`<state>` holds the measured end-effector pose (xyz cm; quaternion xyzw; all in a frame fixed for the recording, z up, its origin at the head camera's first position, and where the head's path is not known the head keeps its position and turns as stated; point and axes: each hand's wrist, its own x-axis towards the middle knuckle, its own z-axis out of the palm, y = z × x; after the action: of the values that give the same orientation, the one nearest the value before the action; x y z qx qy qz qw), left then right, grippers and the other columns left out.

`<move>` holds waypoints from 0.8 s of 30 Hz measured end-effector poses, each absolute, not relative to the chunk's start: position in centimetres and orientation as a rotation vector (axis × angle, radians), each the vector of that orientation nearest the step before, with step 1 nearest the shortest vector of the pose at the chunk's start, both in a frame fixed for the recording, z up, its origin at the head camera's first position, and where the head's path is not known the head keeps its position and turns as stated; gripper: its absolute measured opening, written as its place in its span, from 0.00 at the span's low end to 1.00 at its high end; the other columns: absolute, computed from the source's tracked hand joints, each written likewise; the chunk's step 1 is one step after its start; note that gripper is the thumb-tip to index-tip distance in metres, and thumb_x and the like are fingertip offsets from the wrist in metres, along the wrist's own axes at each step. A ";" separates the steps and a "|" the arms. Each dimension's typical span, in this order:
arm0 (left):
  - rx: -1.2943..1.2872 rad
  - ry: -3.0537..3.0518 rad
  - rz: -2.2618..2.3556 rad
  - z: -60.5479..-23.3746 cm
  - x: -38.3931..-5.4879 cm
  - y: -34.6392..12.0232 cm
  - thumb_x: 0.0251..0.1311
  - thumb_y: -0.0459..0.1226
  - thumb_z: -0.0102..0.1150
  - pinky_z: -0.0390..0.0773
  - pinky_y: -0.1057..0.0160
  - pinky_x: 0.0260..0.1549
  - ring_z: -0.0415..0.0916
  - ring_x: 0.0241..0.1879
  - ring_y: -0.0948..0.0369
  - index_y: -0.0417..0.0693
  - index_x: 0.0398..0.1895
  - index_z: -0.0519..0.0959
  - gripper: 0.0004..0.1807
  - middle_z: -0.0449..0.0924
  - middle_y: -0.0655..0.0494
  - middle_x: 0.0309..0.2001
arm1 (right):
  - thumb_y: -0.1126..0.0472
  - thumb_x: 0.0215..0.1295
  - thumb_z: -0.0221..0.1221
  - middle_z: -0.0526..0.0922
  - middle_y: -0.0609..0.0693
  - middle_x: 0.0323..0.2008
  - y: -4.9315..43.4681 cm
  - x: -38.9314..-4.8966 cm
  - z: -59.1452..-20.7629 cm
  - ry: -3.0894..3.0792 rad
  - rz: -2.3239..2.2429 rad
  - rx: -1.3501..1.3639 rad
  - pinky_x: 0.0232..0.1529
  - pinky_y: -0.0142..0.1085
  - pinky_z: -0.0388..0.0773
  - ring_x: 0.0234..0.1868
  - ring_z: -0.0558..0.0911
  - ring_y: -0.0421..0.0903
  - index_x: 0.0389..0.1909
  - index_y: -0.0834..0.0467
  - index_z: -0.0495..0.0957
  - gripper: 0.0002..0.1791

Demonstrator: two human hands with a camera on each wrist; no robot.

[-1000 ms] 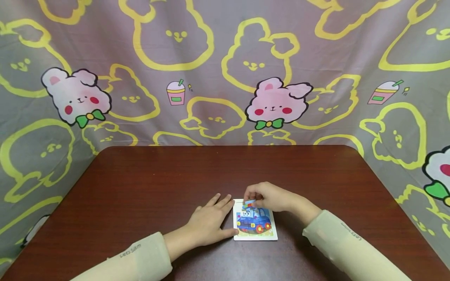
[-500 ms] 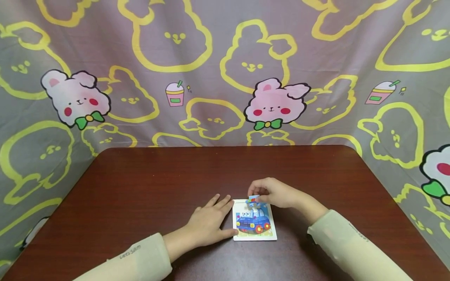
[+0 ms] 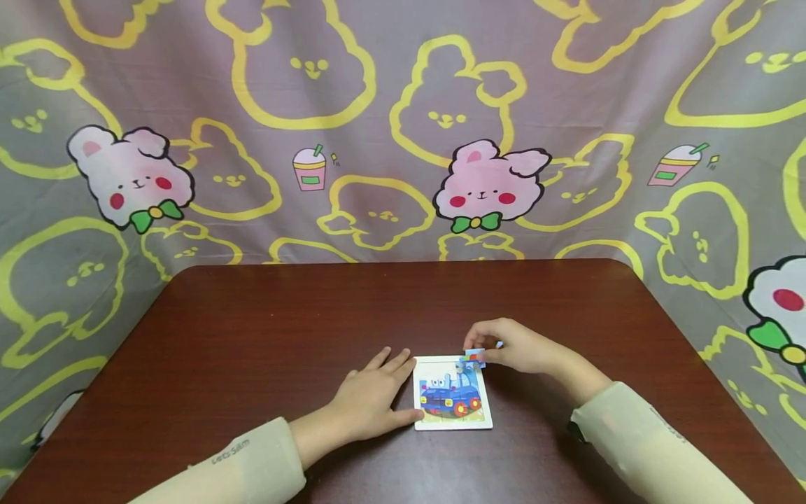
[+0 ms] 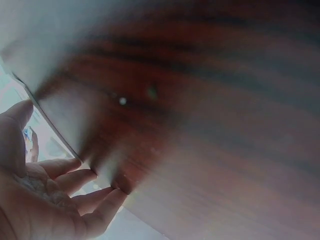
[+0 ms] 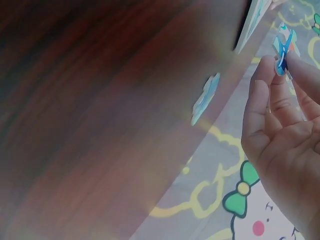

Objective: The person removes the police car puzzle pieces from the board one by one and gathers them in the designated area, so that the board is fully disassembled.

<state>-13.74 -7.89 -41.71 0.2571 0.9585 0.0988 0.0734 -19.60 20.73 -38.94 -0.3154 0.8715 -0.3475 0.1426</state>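
Note:
A jigsaw puzzle in a white frame [image 3: 453, 425] lies on the table, with a blue cartoon car picture; its upper left part shows bare white. My left hand [image 3: 368, 397] rests flat with spread fingers along the frame's left edge, thumb on the lower left corner. In the left wrist view the fingers [image 4: 105, 210] lie along that edge. Over the frame's upper right corner my right hand [image 3: 513, 346] pinches a puzzle piece [image 3: 474, 358] in blue with red and green, between thumb and fingertips. The right wrist view shows the piece [image 5: 283, 52] edge-on.
Another blue puzzle piece [image 5: 206, 99] lies loose on the table to the right of the frame, mostly hidden behind my right hand in the head view. The brown table [image 3: 283, 315] ends at a patterned curtain [image 3: 378, 140] at the back and sides.
My right hand has moved right with the pinched puzzle piece, from over the puzzle's top left part to its upper right corner. My left hand stays at the frame.

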 end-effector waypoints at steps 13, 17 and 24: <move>0.793 2.889 0.281 -41.7 -13.7 -8.0 0.56 0.68 0.58 0.74 0.32 0.50 0.58 0.75 0.47 0.53 0.74 0.66 0.47 0.62 0.56 0.76 | 0.69 0.64 0.62 0.85 0.47 0.34 24.1 -19.6 -38.4 2.547 -1.048 -0.839 0.39 0.32 0.77 0.35 0.79 0.39 0.43 0.56 0.80 0.08; 0.792 2.887 0.283 -41.7 -13.7 -8.0 0.56 0.68 0.58 0.74 0.32 0.50 0.58 0.75 0.47 0.53 0.74 0.66 0.47 0.62 0.56 0.76 | 0.69 0.65 0.61 0.85 0.47 0.34 25.1 -19.6 -38.4 2.574 -1.049 -0.807 0.39 0.32 0.77 0.36 0.79 0.39 0.43 0.56 0.81 0.09; 0.782 2.881 0.297 -41.7 -13.7 -8.0 0.55 0.68 0.58 0.73 0.31 0.51 0.58 0.75 0.47 0.53 0.74 0.66 0.47 0.62 0.56 0.76 | 0.69 0.65 0.62 0.83 0.46 0.32 27.0 -19.8 -38.5 2.621 -1.010 -0.750 0.37 0.32 0.75 0.35 0.77 0.38 0.41 0.56 0.80 0.07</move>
<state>-13.66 -7.96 -41.69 0.2599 0.9579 0.0987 0.0710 -19.81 27.01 -38.54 -0.2562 0.8954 -0.3449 0.1170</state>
